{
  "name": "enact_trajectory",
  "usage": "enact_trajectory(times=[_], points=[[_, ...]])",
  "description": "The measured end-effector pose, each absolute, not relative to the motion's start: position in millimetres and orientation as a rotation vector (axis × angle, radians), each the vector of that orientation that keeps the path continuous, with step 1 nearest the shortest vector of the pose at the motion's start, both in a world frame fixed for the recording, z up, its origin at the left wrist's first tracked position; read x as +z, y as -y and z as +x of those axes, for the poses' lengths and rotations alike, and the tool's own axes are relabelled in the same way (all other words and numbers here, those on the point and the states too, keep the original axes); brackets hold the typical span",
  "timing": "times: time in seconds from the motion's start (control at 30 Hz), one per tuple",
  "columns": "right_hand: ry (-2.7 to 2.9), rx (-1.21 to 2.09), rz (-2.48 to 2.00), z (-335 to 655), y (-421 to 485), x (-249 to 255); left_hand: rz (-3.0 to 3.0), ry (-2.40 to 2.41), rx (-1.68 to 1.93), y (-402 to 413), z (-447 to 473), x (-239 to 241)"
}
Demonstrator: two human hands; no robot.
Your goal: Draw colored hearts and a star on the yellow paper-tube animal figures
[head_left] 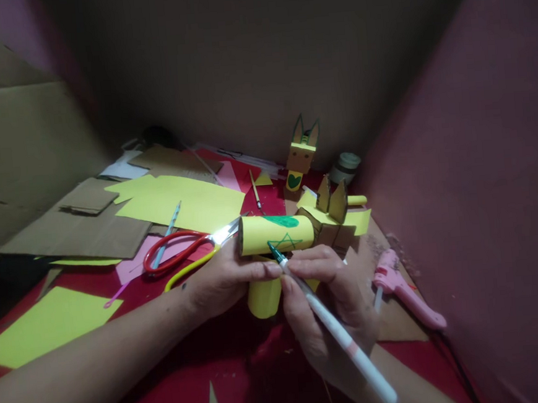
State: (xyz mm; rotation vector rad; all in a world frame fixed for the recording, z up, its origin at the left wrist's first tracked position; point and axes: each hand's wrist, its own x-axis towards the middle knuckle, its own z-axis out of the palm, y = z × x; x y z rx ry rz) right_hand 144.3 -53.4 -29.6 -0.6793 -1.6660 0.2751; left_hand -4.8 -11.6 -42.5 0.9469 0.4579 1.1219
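Note:
My left hand [223, 279] grips a yellow paper-covered tube figure [255, 233] with its thumb along the near side. The figure lies sideways, its cardboard head and two pointed ears [331, 199] to the right. A solid green patch and a green outlined star mark the yellow paper. Another yellow roll [264, 298] shows below the tube, partly behind my fingers. My right hand [326, 302] is closed around a white marker [342, 338], and its green tip touches the paper at the star's left edge.
Red-and-yellow-handled scissors [177, 252], a pencil [169, 231] and yellow sheets [180, 199] lie left. A finished-looking eared figure [300, 158] stands behind, beside a jar [345, 167]. A pink glue gun [406, 290] rests right on cardboard. Walls enclose the back and right.

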Motion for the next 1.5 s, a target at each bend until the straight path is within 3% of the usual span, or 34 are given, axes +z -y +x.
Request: enact_trajectory(times=[1.5], points=[[1.632, 0.218, -0.874, 161.0, 48.5, -25.8, 0.915, -0.540, 1.122, 13.8, -4.9, -35.4]])
